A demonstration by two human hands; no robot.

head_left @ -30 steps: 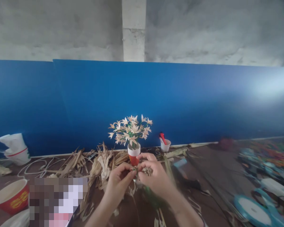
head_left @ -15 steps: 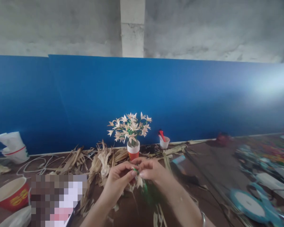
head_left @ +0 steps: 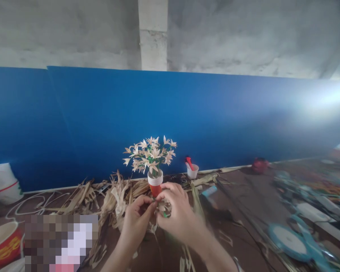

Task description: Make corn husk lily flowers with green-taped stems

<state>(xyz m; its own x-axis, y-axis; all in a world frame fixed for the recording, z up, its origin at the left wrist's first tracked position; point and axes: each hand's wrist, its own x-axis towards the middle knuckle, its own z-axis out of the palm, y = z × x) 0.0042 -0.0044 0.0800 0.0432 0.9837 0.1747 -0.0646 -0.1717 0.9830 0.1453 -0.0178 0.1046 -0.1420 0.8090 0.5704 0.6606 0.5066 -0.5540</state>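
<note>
My left hand [head_left: 138, 221] is closed in a pinch, its thumb and forefinger meeting the fingertips of the other hand just in front of the potted flowers. My right hand [head_left: 179, 215] is closed too, with thumb and forefinger at the same spot. Between them is a small artificial flower with a green stem, mostly covered by the fingers. Right behind the fingertips stands an orange and white cup [head_left: 155, 185] holding a bunch of pale husk flowers [head_left: 153, 154] on green stems.
Dry corn husks [head_left: 117, 198] lie heaped left of the cup. A small white cup [head_left: 192, 172] with a red-handled tool stands at the back, before a blue panel [head_left: 158, 105]. At right are a blue ribbon roll [head_left: 289, 241] and clutter; a red bowl [head_left: 2, 241] sits left.
Both hands have moved slightly left in view, and the right fingers now reach further over the pinch. The held flower's pale petals and green stem are more hidden. The whole view has shifted a little.
</note>
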